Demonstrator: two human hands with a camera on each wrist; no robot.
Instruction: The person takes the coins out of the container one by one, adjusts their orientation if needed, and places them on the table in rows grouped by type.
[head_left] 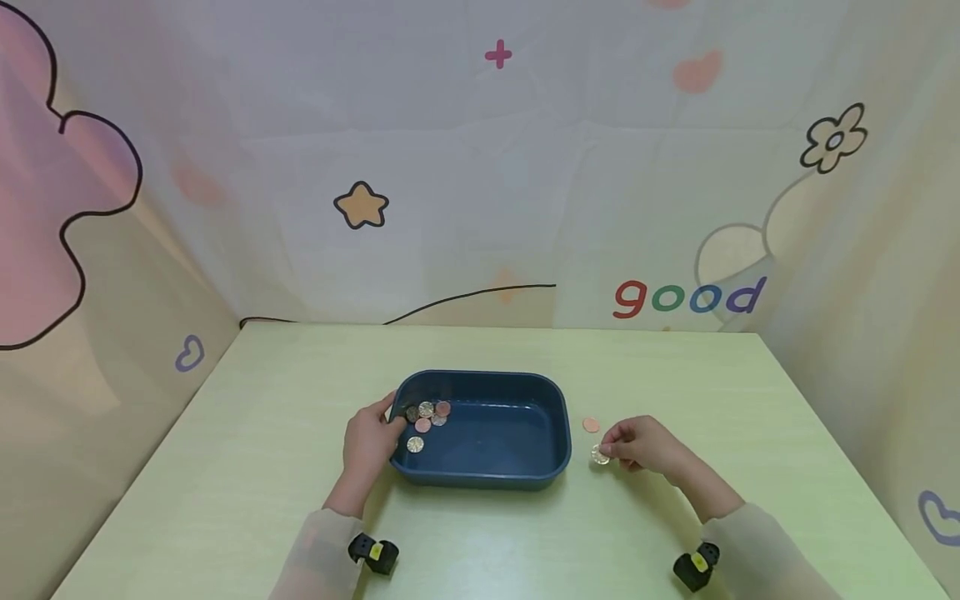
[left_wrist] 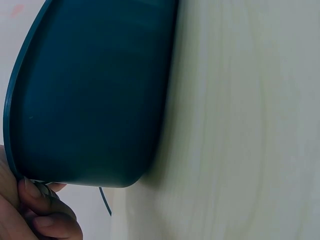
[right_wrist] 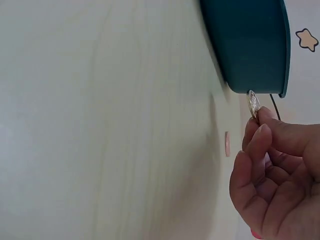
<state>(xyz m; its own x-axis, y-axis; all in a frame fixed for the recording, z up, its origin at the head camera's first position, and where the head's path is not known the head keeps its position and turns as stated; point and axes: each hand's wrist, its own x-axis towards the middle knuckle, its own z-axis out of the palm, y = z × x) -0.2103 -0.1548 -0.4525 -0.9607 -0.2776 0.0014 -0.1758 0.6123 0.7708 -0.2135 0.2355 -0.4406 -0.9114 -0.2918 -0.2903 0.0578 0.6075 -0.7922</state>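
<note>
A dark blue rectangular tray stands on the table. My left hand grips its left rim, thumb over the edge; the left wrist view shows curled fingers by the tray's corner. My right hand pinches a silver coin between thumb and fingertips, just right of the tray and above the table. Close by, a copper-coloured coin lies flat on the table. Inside the tray, several silver and copper coins gather at the left end, among them a silver coin and a copper coin.
The pale wooden table runs back to a printed cloth backdrop, with cloth at both sides as well. Each wrist carries a small black camera, one on the left and one on the right.
</note>
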